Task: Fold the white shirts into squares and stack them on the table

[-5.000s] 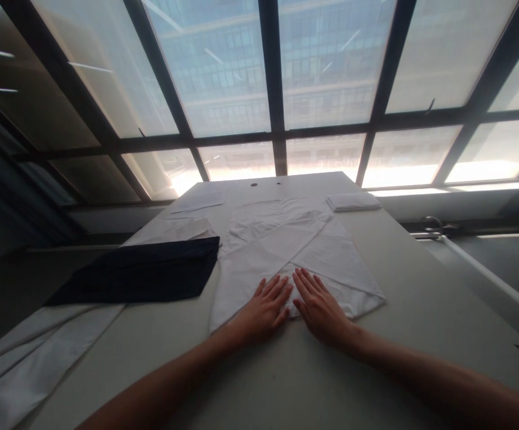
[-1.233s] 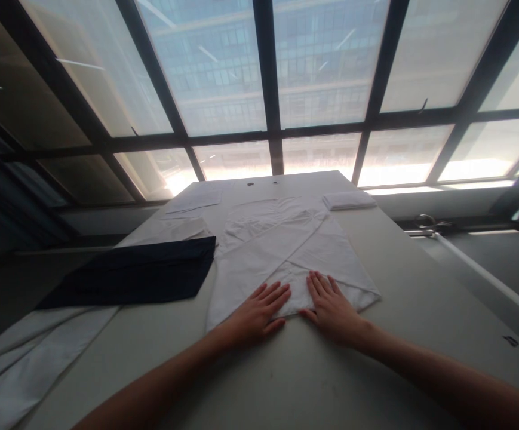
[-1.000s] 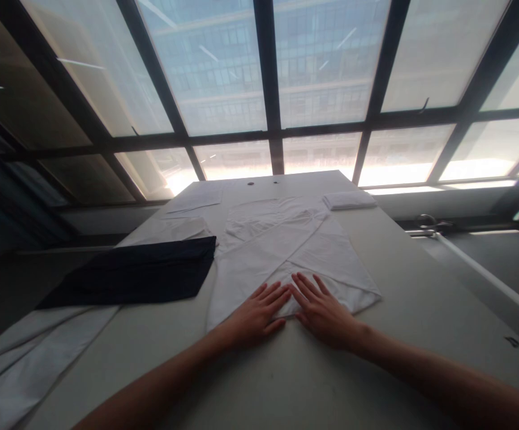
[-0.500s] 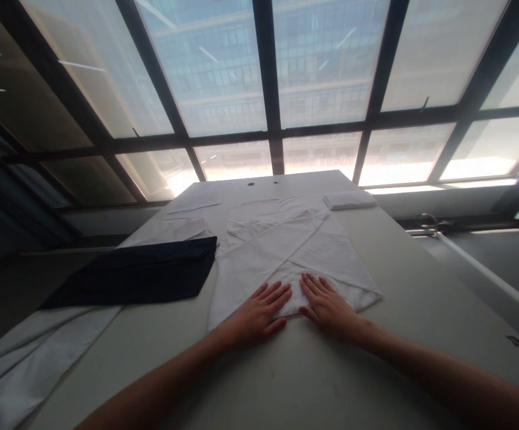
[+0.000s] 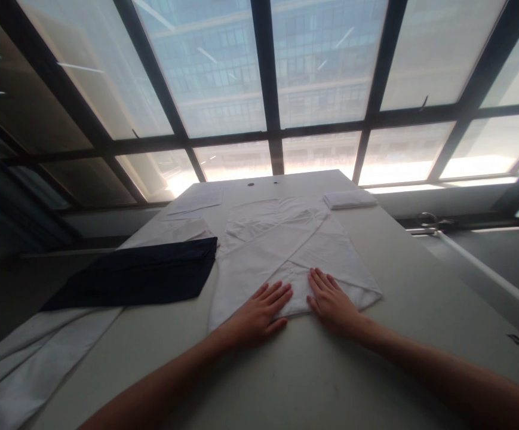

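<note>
A white garment [image 5: 259,263], overlapping at the front in slanting folds, lies spread on the white table [image 5: 420,310]. My left hand [image 5: 261,313] rests flat on its near edge, fingers stretched out and pointing away from me. To the right of it, my right hand [image 5: 333,301] also lies flat on the cloth, its fingers extended close together and its thumb a little apart. Neither hand grasps the fabric. Small wrinkles show across the far part of the garment.
Dark navy folded cloth [image 5: 138,272] lies on the left, over white fabric [image 5: 57,352] that hangs past the table's left side. A folded white cloth [image 5: 351,199] sits at the far right, and white sheets [image 5: 196,200] at the far left. Large windows [image 5: 223,71] stand behind.
My right hand has slid slightly to the right over the cloth, widening the space between my hands. My left hand has stayed where it was.
</note>
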{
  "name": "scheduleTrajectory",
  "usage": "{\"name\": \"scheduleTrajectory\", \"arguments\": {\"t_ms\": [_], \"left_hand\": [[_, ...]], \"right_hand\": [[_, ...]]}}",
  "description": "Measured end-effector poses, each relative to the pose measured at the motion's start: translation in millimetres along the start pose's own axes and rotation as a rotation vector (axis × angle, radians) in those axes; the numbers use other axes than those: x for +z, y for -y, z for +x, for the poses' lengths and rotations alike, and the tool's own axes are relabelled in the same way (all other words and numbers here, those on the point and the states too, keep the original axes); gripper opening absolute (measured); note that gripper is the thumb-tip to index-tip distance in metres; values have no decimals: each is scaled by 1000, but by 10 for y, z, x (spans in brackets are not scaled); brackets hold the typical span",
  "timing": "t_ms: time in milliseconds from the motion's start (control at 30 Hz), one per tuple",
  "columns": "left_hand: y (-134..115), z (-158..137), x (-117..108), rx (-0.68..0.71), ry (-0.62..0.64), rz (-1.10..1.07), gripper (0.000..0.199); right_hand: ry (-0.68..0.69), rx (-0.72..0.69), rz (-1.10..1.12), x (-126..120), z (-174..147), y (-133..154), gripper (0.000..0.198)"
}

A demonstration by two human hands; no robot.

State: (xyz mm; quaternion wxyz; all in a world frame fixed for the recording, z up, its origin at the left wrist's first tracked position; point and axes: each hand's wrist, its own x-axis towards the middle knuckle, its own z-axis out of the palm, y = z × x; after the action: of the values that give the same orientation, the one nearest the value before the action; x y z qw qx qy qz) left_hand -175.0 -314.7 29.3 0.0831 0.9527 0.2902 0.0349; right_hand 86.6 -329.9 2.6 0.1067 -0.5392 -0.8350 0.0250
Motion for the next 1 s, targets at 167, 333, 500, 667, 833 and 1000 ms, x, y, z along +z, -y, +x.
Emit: {"name": "scheduleTrajectory", "arguments": {"t_ms": [167,333,500,667,833,1000], "left_hand": [[-6,-2,-6,-1,-7,1,67],[-6,0,-8,5,-7,3,67],[-16,2,-12,1,5,3,66],[-24,6,-17,-11,17,6,68],[-23,8,-26,-8,16,19,69],[-15,7,-13,-1,3,22,68]], "right_hand": [[-35,3,-18,32,3,-20,69],[-80,-23,-34,-6,0,-14,71],[-86,-104,44,-121,10,53,56],[18,-229,111,-139,12,81,57],[60,-230,125,-123,21,55,60],[50,-186,92,-80,6,60,65]]}}
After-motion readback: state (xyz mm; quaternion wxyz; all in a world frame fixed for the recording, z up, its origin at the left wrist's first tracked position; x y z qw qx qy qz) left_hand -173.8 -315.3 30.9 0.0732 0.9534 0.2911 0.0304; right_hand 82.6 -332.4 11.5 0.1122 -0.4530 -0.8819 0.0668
